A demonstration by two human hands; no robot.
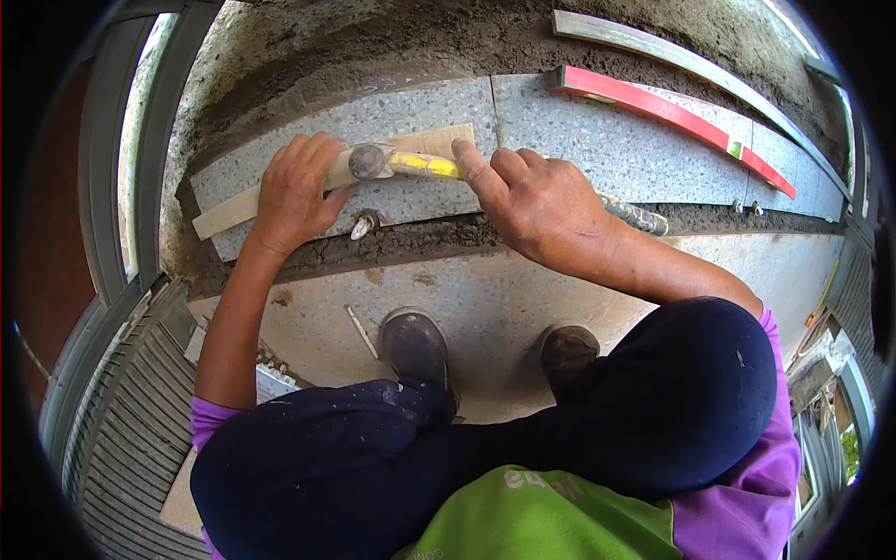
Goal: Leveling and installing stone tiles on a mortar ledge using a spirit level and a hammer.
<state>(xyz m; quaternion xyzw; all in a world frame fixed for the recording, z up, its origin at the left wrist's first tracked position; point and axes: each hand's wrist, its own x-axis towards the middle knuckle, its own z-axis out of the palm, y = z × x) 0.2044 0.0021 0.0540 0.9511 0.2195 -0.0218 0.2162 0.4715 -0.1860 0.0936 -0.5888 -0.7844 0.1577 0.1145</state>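
My right hand (551,201) is closed around the handle of a hammer (425,165), index finger stretched along its yellow shaft. The patterned grip end sticks out past my wrist. The round hammer head is over a pale wooden strip (229,213); whether it touches the wood I cannot tell. Fingers bent over that strip, my left hand (301,187) grips it beside the hammer head. Under the strip lies a grey speckled slab (425,103), set in dark mortar. A small pale-tipped piece (362,224) sits at the slab's near edge.
A red spirit level (653,110) lies across the right-hand slab (579,154), with a long metal straightedge (700,63) beyond it. Two small pieces (747,207) stand at that slab's near edge. A mortar-filled gap (420,241) separates the slabs from the paving (495,289) under my shoes.
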